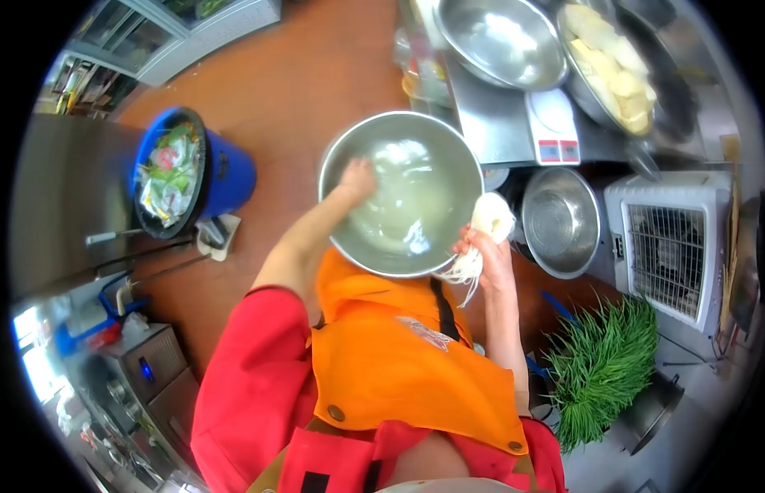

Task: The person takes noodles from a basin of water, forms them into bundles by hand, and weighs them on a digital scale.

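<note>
A large metal bowl [407, 197] with cloudy liquid is in front of the orange apron. My left hand [359, 179] reaches inside its left part; the fingers are blurred, so I cannot make out whether they hold anything. Just outside the bowl's lower right rim, my right hand [487, 251] is closed around a bundle of white strands [492, 217]. The bundle's looped end sticks up above the fingers, and loose ends hang down beside the rim.
At upper right, a steel counter [489, 123] bears a metal bowl [506, 41], a white scale [552, 127] and a basin of pale pieces [610, 70]. Green stalks [604, 370] stand at lower right. A blue bin [230, 172] with scraps is on the left.
</note>
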A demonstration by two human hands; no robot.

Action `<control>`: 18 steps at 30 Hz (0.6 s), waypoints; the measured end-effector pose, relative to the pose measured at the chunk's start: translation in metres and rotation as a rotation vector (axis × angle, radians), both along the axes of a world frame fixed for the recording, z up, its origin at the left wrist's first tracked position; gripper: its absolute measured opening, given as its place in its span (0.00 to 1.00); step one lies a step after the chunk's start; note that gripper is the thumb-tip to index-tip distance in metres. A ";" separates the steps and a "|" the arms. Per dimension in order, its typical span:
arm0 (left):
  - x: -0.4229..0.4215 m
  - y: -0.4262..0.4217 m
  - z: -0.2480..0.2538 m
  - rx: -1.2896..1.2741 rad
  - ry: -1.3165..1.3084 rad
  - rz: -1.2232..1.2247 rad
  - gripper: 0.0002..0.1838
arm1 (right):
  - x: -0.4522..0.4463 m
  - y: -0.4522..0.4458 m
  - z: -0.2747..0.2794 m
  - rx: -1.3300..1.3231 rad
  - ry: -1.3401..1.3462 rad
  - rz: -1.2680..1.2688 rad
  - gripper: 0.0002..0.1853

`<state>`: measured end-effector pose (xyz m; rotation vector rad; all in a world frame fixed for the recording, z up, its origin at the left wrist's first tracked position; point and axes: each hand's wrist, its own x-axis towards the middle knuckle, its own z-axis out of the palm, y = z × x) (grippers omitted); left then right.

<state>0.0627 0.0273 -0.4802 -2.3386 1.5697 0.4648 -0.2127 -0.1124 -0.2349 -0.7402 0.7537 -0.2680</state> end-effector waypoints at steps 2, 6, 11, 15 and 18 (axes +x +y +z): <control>-0.011 -0.007 0.075 0.133 -0.006 -0.049 0.15 | 0.000 -0.001 -0.003 -0.008 -0.005 0.013 0.09; -0.001 -0.006 0.131 -0.026 0.520 0.244 0.16 | 0.007 -0.008 -0.003 -0.053 -0.029 0.089 0.08; -0.011 0.013 0.184 -0.346 0.918 0.359 0.18 | 0.025 -0.026 -0.005 -0.176 -0.042 0.231 0.10; -0.029 0.015 0.234 -0.413 0.981 0.336 0.18 | 0.053 -0.033 0.004 -0.257 -0.093 0.291 0.15; -0.051 0.011 0.262 -0.431 0.998 0.420 0.18 | 0.079 -0.029 0.014 -0.279 -0.184 0.368 0.16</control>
